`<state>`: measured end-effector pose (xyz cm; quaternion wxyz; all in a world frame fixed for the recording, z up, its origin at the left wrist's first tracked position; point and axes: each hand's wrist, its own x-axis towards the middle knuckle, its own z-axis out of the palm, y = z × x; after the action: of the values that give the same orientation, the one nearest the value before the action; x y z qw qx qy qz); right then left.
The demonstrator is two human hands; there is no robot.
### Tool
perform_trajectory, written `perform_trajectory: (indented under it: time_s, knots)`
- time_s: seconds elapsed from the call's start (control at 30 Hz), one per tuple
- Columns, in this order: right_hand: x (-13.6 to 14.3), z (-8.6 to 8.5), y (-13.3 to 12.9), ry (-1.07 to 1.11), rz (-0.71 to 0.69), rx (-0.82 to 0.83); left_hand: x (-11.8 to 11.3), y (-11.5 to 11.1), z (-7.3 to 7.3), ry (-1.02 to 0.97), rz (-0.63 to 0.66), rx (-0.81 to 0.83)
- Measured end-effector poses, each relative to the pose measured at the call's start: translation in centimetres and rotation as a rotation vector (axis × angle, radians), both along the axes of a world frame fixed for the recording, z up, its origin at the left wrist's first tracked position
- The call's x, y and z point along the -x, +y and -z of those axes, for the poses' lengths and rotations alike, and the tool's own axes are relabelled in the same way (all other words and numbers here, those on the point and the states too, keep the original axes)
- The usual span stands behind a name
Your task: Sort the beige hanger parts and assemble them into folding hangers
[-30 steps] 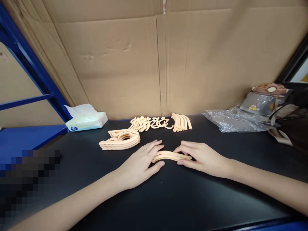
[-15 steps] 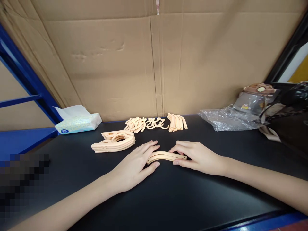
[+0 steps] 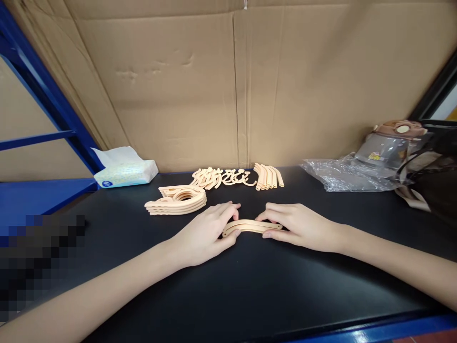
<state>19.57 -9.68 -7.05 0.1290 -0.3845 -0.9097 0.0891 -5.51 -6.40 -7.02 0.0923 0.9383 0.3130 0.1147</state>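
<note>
Two curved beige plastic hanger arms [image 3: 252, 226] lie together on the black table in front of me, one along the other, with a small hole at their ends. My left hand [image 3: 203, 234] is closed about the left end, thumb on the near side and bent fingers on the far side. At the right end, my right hand [image 3: 307, 227] pinches the arms between thumb and fingers. Beyond my left hand sits a stack of folded beige hangers [image 3: 176, 208]. Farther back are a pile of beige hooks [image 3: 233, 176] and a row of loose curved arms [image 3: 267, 176].
A tissue pack [image 3: 126, 172] stands at the back left beside a blue metal frame [image 3: 46, 90]. Clear plastic wrapping [image 3: 342, 175], a bottle with a brown lid [image 3: 383, 147] and a dark bag [image 3: 428, 176] occupy the back right. Cardboard [image 3: 171, 95] walls off the far side.
My left fingers have bent in and the thumb has come against the hanger arms. My right hand keeps its pinch. The whole view has shifted slightly.
</note>
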Motion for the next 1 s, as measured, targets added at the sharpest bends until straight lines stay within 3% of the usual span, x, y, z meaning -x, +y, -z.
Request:
perform_trajectory:
  time_s: [0.33, 0.83, 1.0]
  knots:
    - [-0.05, 0.16, 0.0, -0.024, -0.043, -0.056, -0.11, 0.02, -0.29, 0.068, 0.02, -0.017]
    - [-0.17, 0.34, 0.25, 0.017, 0.03, -0.074, -0.07, -0.14, -0.49, -0.012, 0.022, 0.01]
    - [0.15, 0.34, -0.13, -0.044, 0.027, -0.17, -0.38, -0.44, -0.17, 0.012, 0.051, -0.209]
